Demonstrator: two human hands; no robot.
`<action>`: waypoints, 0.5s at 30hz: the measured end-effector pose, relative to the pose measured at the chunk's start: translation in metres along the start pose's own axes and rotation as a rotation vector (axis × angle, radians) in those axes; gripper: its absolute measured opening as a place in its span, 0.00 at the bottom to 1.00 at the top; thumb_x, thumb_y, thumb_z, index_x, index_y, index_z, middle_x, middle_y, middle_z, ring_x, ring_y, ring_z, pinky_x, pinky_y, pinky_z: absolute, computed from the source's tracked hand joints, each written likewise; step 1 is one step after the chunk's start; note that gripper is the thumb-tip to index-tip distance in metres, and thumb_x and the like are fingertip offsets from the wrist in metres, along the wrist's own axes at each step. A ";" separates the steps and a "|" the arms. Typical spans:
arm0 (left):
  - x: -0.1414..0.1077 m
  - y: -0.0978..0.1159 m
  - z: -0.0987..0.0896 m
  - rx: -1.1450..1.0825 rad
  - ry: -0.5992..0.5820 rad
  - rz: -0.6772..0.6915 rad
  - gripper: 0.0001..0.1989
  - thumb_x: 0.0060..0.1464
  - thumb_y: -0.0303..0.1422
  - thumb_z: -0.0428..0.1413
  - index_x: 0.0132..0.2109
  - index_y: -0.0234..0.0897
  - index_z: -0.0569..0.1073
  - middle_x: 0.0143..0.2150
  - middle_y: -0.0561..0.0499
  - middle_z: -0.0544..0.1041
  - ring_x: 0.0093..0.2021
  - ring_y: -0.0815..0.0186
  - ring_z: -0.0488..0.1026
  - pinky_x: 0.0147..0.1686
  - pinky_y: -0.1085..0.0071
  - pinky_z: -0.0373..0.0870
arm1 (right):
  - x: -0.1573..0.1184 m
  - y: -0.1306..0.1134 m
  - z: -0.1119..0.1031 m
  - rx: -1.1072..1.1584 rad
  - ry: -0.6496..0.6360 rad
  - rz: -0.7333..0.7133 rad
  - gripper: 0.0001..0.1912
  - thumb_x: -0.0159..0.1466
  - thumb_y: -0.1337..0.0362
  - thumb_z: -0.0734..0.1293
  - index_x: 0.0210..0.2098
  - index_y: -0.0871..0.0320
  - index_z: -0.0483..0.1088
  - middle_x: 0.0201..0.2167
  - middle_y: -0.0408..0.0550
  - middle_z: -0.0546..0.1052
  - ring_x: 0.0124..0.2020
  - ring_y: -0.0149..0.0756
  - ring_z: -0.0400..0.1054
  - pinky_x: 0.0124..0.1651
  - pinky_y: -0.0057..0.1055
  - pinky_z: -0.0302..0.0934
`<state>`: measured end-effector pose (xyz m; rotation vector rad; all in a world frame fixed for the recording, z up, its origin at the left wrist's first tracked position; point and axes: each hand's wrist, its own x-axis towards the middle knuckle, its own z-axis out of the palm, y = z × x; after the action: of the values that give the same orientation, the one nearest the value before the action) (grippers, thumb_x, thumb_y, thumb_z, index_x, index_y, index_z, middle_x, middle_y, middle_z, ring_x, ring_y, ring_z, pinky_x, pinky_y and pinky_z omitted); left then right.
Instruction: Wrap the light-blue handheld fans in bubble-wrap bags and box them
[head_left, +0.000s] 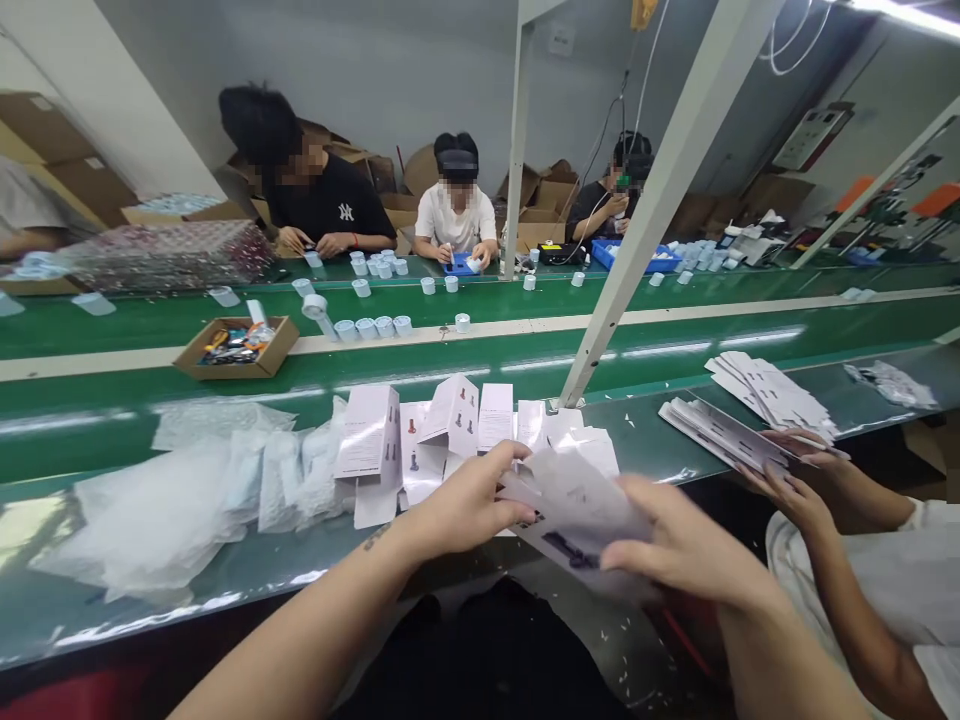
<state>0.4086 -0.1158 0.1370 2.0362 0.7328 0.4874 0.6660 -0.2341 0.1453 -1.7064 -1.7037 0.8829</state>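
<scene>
Between my two hands is a white printed carton (574, 515), partly folded and smeared by motion, with a dark product picture on its side. My left hand (487, 495) pinches its left end between thumb and fingers. On the opposite end my right hand (675, 540) grips with the thumb on the near face; its fingers are mostly hidden behind. Just past my left hand, several white printed boxes (367, 435) stand or lie on the green bench (285, 585), some with loose flaps. Left of these lie clear bubble-wrap bags (161, 510), some holding pale things.
A slanted metal post (660, 220) rises beyond my right hand. At right, a co-worker's hands (795, 480) hold flat cartons beside another carton stack (772, 395). Across the green conveyor (480, 345), several people sit among pale blue cups (375, 327). A cardboard tray (238, 348) holds small parts.
</scene>
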 end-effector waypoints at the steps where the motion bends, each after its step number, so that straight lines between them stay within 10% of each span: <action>1: -0.006 0.001 -0.003 0.066 0.105 0.045 0.19 0.52 0.33 0.61 0.52 0.42 0.70 0.40 0.50 0.80 0.42 0.57 0.76 0.42 0.63 0.74 | 0.002 -0.009 0.011 0.057 -0.137 -0.008 0.19 0.59 0.50 0.71 0.41 0.58 0.76 0.38 0.49 0.78 0.39 0.47 0.72 0.41 0.37 0.69; 6: -0.031 -0.001 0.019 0.324 0.517 0.184 0.10 0.55 0.30 0.60 0.46 0.38 0.74 0.40 0.44 0.78 0.44 0.55 0.71 0.47 0.57 0.70 | 0.012 -0.036 0.071 0.258 -0.138 0.014 0.13 0.65 0.56 0.64 0.40 0.58 0.75 0.34 0.48 0.79 0.38 0.46 0.73 0.41 0.38 0.68; 12: -0.046 0.013 0.002 0.240 0.232 -0.245 0.11 0.44 0.36 0.67 0.32 0.37 0.75 0.31 0.49 0.73 0.38 0.57 0.69 0.37 0.62 0.70 | 0.006 -0.044 0.095 0.409 -0.223 -0.023 0.19 0.64 0.52 0.66 0.48 0.57 0.72 0.43 0.52 0.77 0.48 0.49 0.71 0.53 0.44 0.64; 15: -0.054 0.035 -0.023 0.218 0.047 -0.086 0.09 0.48 0.36 0.65 0.24 0.40 0.75 0.28 0.50 0.74 0.40 0.56 0.69 0.49 0.55 0.66 | 0.022 -0.043 0.102 0.668 -0.578 -0.180 0.59 0.43 0.39 0.76 0.66 0.56 0.54 0.61 0.58 0.66 0.62 0.53 0.62 0.60 0.47 0.58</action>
<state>0.3656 -0.1525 0.1749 2.1898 0.9324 0.4220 0.5593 -0.2171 0.1139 -0.8834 -1.5856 1.7303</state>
